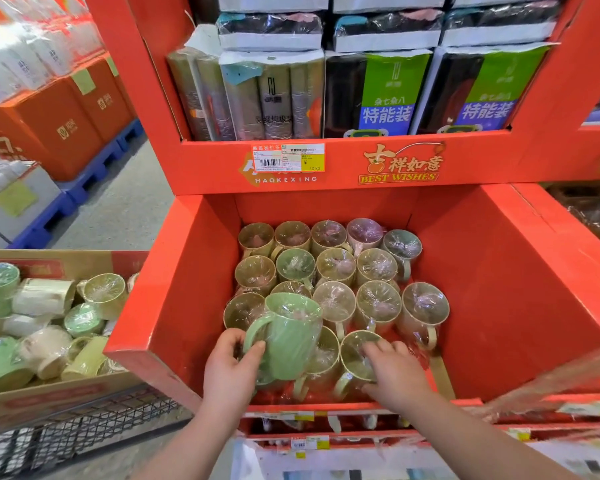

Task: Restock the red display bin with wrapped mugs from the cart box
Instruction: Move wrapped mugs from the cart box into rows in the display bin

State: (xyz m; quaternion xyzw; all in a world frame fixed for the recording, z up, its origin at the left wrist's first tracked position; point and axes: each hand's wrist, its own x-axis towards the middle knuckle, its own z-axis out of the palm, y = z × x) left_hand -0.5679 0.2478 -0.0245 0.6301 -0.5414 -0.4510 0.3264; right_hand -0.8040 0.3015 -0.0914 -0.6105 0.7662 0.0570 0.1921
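Your left hand (231,362) pinched the handle of a pale green plastic-wrapped mug (291,337), thumb and fingers closed round the loop. It held the mug tilted just above the front-left mugs inside the red cardboard display bin (174,299). Your right hand (394,370) lay over an olive-beige film-wrapped mug (355,351) in the bin's front row. Its fingers curled across the covered mouth and its thumb pressed the lower side, so it gripped that mug.

Behind those two stood rows of wrapped beige, green and pink mugs (336,268), upright with mouths up. They were packed from the back wall forward and sat closer to the left wall than to the right.

Just left of the bin, a brown cardboard box (49,400) sat on a black wire-mesh cart (94,424). It held a loose jumble of wrapped green, cream and yellow-green mugs (84,320), many lying on their sides.

The shelf above the bin carried upright packs of rolled bags (274,98), and a white-and-yellow price label (288,157) was stuck on its red front lip. Far left, orange cartons (49,123) rested on blue pallets (84,181).
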